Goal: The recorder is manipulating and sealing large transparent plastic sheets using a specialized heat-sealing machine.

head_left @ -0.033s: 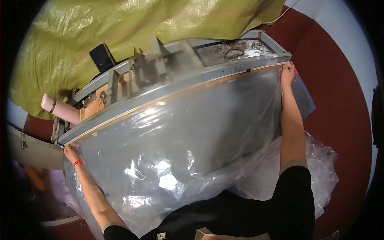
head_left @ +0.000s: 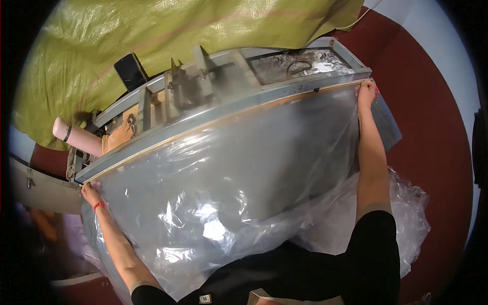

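Btwn L hand (head_left: 90, 193) & R hand (head_left: 366, 95) lies plastic sheet (head_left: 218, 183), prob. pinched.

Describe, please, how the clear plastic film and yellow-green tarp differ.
The clear plastic film is transparent; the yellow-green tarp is opaque. The film lies this side of the gray metal frame; the tarp, beyond. The left hand and right hand hold the film, not the tarp. Both look shiny and creased.
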`<state>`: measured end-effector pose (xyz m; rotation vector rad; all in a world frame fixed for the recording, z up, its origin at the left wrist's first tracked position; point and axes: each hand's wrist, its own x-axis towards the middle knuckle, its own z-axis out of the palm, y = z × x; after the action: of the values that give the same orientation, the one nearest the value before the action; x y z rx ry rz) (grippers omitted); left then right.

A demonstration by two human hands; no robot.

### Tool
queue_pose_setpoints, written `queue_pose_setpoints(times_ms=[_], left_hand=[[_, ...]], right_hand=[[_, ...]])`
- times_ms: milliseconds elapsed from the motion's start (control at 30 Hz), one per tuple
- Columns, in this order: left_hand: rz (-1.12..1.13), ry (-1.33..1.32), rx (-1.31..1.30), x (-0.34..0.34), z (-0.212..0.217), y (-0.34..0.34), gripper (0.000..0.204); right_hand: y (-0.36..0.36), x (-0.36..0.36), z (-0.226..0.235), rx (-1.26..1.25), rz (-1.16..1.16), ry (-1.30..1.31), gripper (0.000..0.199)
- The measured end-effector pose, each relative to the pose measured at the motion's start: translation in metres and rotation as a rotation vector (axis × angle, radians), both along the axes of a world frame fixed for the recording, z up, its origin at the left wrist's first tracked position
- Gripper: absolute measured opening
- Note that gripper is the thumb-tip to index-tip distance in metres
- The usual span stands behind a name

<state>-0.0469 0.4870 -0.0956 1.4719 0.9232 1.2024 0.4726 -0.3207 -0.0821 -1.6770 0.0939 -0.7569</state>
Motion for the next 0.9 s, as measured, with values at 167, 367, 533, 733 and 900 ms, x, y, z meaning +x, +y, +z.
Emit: queue_pose_setpoints(times_ms=[167, 367, 533, 733, 900], left_hand=[[0.018, -0.026, 0.0, -0.013, -0.004, 0.011, 0.013], [-0.178, 0.038, -0.008, -0.021, 0.033, -0.04, 0.006], [-0.35, 0.228, 0.201, -0.065, 0.088, -0.126, 0.003], [-0.531, 0.099, 0.151, -0.074, 0.128, -0.207, 0.002], [-0.507, 0.153, 0.173, -0.126, 0.138, -0.226, 0.004]], right_hand=[[0.012, -0.008, 0.011, 0.113, 0.031, 0.025, 0.016], [-0.001, -0.048, 0.04, -0.124, 0.196, 0.125, 0.027], [-0.058, -0.1, 0.052, -0.242, -0.026, 0.104, 0.023], [-0.053, -0.127, 0.102, -0.968, -0.484, -0.349, 0.033], [0.264, -0.286, 0.162, -0.705, 0.807, -0.276, 0.028]])
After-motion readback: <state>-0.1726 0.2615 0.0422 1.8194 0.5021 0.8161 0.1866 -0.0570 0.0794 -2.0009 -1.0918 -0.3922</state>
